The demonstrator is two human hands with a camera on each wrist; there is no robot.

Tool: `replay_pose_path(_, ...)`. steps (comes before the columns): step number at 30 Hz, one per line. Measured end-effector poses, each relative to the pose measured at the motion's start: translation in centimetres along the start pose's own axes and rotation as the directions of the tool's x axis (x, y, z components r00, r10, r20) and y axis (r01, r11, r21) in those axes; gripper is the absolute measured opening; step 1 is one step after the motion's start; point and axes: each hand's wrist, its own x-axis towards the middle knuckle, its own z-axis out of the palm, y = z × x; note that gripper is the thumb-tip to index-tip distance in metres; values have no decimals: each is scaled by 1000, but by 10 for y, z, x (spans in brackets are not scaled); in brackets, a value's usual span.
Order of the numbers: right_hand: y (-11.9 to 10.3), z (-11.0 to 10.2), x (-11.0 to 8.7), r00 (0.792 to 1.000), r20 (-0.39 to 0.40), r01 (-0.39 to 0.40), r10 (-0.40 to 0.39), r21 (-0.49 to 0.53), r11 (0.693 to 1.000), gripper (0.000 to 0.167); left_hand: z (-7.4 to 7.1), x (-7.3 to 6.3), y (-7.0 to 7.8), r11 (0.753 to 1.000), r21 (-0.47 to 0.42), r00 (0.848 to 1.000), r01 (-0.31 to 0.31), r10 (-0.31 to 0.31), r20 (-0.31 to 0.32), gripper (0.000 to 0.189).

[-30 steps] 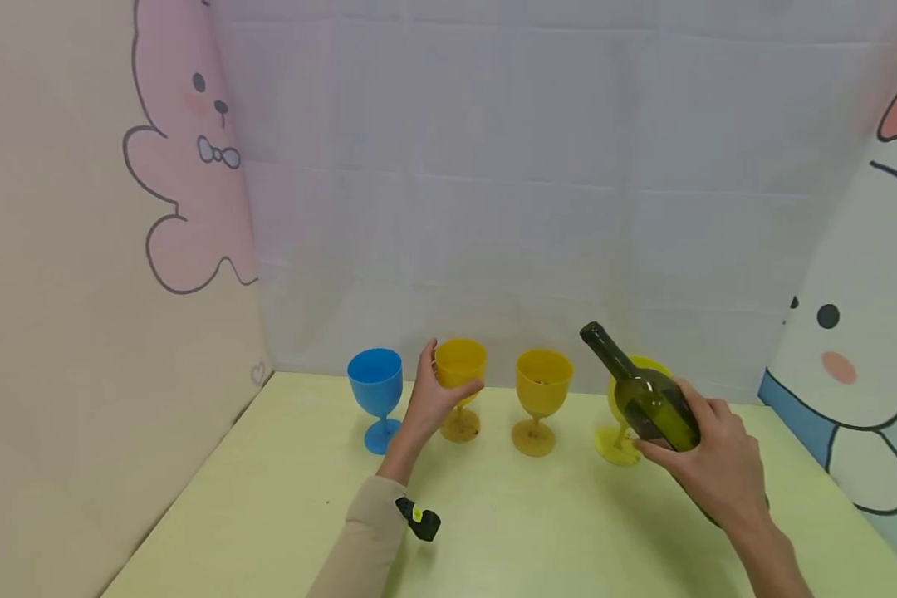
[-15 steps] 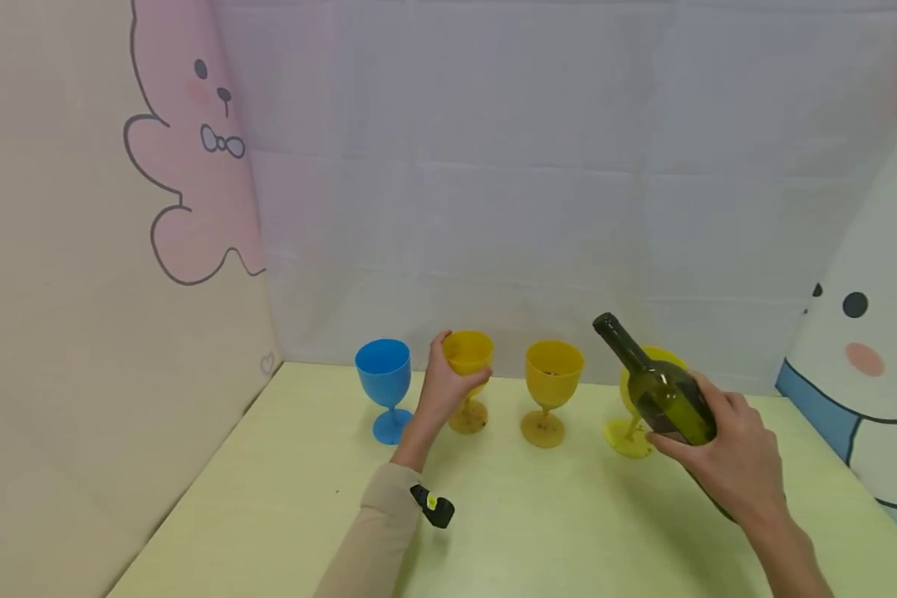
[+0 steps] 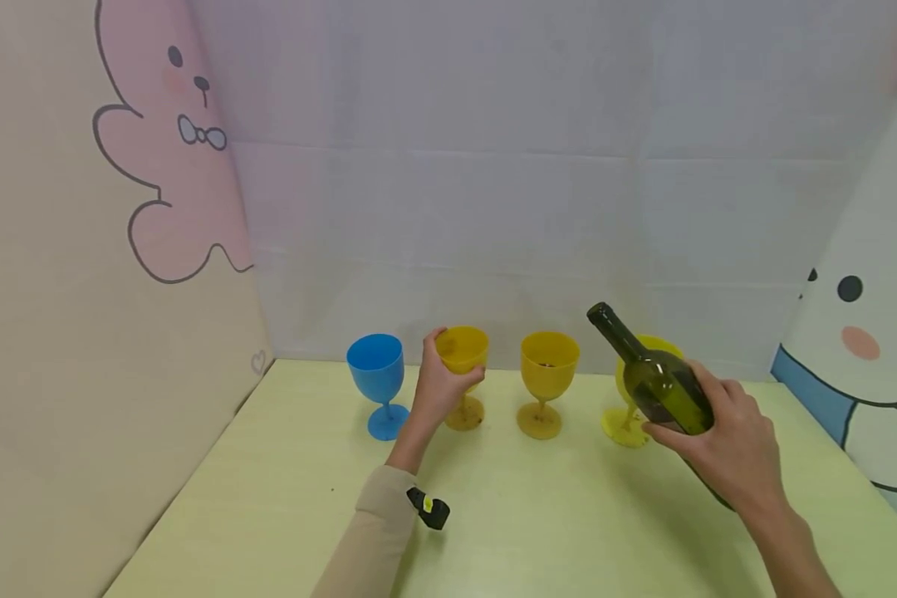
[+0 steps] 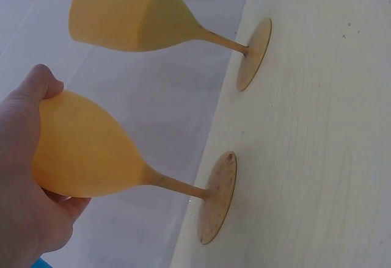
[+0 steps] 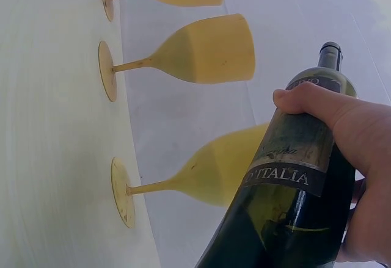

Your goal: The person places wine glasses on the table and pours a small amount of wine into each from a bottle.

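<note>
Keeping left hand point(image 3: 439, 389) curled round leftmost yellow goblet point(image 4: 113, 152), right hand point(image 3: 734, 448) round tilted bottle point(image 3: 661, 384); little changed, apparently pausing.

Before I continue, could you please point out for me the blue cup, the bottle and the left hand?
Blue cup point(image 3: 378, 384): head view, on the outside of its bowl.
Bottle point(image 5: 295, 157): right wrist view, on its label.
Left hand point(image 3: 440, 387): head view, on the middle of the hand.

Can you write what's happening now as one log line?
left hand: holds leftmost yellow goblet by bowl | right hand: grips tilted green bottle | blue goblet: upright on table
</note>
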Motion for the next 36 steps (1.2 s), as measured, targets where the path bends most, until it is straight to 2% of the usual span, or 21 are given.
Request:
replay_pose_path(10,-10,-3,2,1000,-4,17,-17,0,1000,104,2,-1,-1,1000,1,1000,-13,13,-7,93)
replay_pose_path(20,-25,-10,15,995,-24,102,-101,39,994,99,0,-3,0,1000,15,1000,-14,14,-23,92)
replay_pose_path(30,-42,-17,35,969,-78,234,-234,-1,972,98,-2,-4,-1,1000,12,1000,-12,12,3,90)
replay_pose_path(36,-55,-18,50,961,-60,268,-271,-47,962,97,-4,-3,-2,1000,15,1000,-12,12,0,90)
